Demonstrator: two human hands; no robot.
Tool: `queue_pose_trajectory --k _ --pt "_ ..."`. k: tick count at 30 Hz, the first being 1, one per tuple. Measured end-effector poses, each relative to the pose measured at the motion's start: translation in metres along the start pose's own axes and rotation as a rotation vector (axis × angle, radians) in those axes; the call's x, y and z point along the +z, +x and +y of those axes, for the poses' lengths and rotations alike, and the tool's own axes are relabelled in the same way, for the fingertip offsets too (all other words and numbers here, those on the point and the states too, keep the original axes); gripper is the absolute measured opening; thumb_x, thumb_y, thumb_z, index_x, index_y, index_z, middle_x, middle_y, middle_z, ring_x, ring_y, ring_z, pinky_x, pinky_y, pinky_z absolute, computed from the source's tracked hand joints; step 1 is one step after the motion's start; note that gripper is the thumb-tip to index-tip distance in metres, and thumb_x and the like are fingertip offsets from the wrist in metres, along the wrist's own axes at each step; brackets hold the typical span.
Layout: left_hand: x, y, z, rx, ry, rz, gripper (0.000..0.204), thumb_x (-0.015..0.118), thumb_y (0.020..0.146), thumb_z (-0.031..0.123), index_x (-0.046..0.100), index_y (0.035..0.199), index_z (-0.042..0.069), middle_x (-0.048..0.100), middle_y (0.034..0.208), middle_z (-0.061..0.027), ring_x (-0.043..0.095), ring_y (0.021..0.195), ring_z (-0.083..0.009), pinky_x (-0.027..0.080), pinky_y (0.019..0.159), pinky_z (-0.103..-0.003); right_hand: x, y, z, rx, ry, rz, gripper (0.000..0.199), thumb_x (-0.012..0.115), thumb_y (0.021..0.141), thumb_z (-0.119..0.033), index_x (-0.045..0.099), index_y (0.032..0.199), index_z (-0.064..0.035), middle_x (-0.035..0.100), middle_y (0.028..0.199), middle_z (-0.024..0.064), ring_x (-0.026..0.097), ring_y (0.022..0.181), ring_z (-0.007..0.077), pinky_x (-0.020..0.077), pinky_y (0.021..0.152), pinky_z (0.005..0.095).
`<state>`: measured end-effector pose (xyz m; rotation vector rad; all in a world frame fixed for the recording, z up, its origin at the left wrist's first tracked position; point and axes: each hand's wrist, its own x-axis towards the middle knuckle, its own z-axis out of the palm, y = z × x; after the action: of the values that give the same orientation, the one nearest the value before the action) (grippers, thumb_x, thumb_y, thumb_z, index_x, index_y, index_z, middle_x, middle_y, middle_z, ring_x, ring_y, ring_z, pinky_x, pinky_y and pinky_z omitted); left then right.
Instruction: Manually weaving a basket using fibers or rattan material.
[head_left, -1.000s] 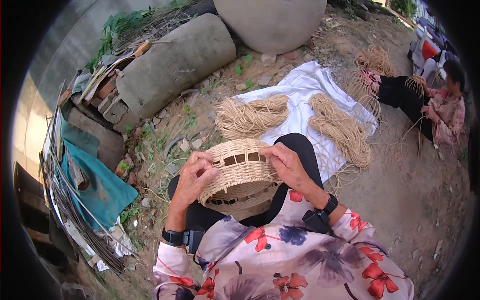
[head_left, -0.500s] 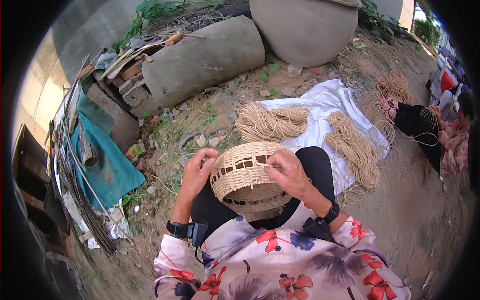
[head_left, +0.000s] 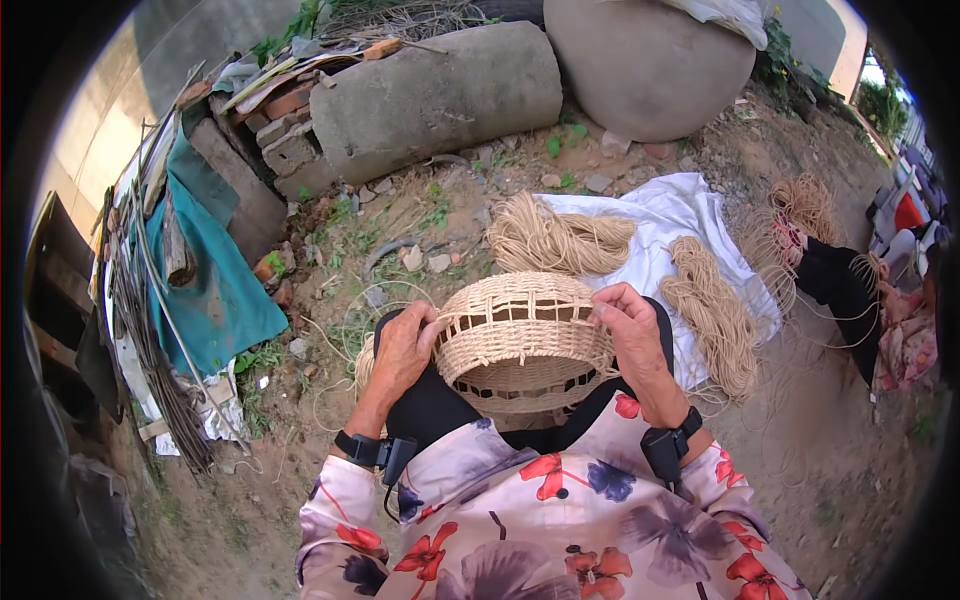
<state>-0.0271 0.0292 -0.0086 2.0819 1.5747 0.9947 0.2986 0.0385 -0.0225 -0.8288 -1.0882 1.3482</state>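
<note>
A round woven basket [head_left: 522,338] of pale straw cord rests upside down on my lap. My left hand [head_left: 404,350] grips its left rim, fingers curled onto the weave. My right hand [head_left: 630,330] holds the right rim, thumb and fingers pinching the edge. Both wrists carry black bands. Loose cord strands trail from the basket toward the ground at my left.
Two bundles of straw cord [head_left: 560,240] [head_left: 712,312] lie on a white sheet [head_left: 668,215] ahead. A concrete cylinder [head_left: 440,95], a large round stone [head_left: 648,60], bricks and a teal tarp [head_left: 215,290] stand at left. Another person [head_left: 880,300] sits at right with cord.
The view has shifted slightly. My hands have moved apart on the basket, the left to its left rim and the right to its right rim.
</note>
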Motion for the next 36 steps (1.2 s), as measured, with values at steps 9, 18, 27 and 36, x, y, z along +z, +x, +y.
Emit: queue_pose_trajectory --k 9,18,27,36 --pt "-0.041 -0.048 -0.040 -0.204 -0.161 -0.002 0.018 0.066 0.089 0.016 0.057 0.081 0.003 0.047 0.063 0.0023 0.041 0.059 -0.0055 0.035 0.053 -0.024 0.017 0.001 -0.003 0.058 -0.093 -0.058 0.012 0.061 0.093 -0.005 0.062 0.105 -0.0009 0.060 0.089 -0.0037 0.053 0.081 0.0014 0.0437 0.076 0.0181" --pt "-0.082 -0.073 -0.074 -0.265 0.198 -0.176 0.014 0.070 0.084 0.013 0.063 0.090 0.003 0.055 0.071 -0.0045 0.056 0.065 -0.0179 0.045 0.062 -0.031 0.004 0.003 0.001 -0.187 -0.440 -0.056 0.010 0.056 0.091 0.001 0.064 0.098 0.0005 0.061 0.090 0.0024 0.058 0.081 0.0093 0.0471 0.071 0.0249" --pt "0.025 0.021 0.072 0.328 0.083 0.001 0.019 0.065 0.083 0.003 0.066 0.101 0.006 0.062 0.093 -0.0110 0.059 0.089 -0.0291 0.048 0.080 -0.038 0.036 0.004 -0.010 -0.585 -1.033 -0.135 0.025 0.057 0.078 0.006 0.063 0.099 -0.0045 0.055 0.086 0.0117 0.057 0.084 0.0316 0.0475 0.071 0.0411" --pt "0.027 0.022 0.062 0.400 0.087 -0.065 0.021 0.064 0.083 0.002 0.065 0.103 0.006 0.063 0.091 -0.0102 0.059 0.087 -0.0287 0.048 0.081 -0.039 0.039 -0.004 -0.017 -0.535 -1.222 -0.216 0.027 0.058 0.078 0.001 0.065 0.103 -0.0065 0.052 0.083 0.0112 0.055 0.082 0.0309 0.0470 0.070 0.0440"
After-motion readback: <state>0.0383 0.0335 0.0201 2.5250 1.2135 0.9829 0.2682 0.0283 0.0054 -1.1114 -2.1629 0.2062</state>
